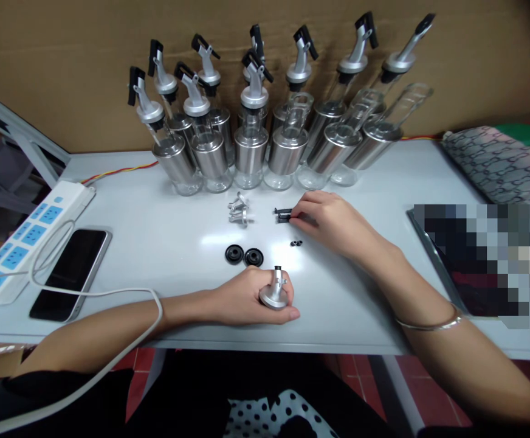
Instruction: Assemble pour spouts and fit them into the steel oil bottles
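Note:
My left hand [247, 297] is closed around a silver bottle pourer spout [275, 294] with a small black tip, held upright near the table's front edge. My right hand [326, 216] reaches over the table, thumb and fingertips pinched at the ends of small black levers [283, 215]. Just below it lie tiny black caps [296, 243]. Two round black stopper discs [244, 255] rest beyond my left hand. Farther back are small silver spout parts [240, 210]. What my curled right fingers cover is hidden.
Behind stand several glass bottles with steel sleeves [251, 149], most topped by pourers. A power strip [32, 237], a phone [71, 274] and a white cable [110, 293] lie at left; the cable crosses over my left forearm. Patterned fabric [506, 164] is at right.

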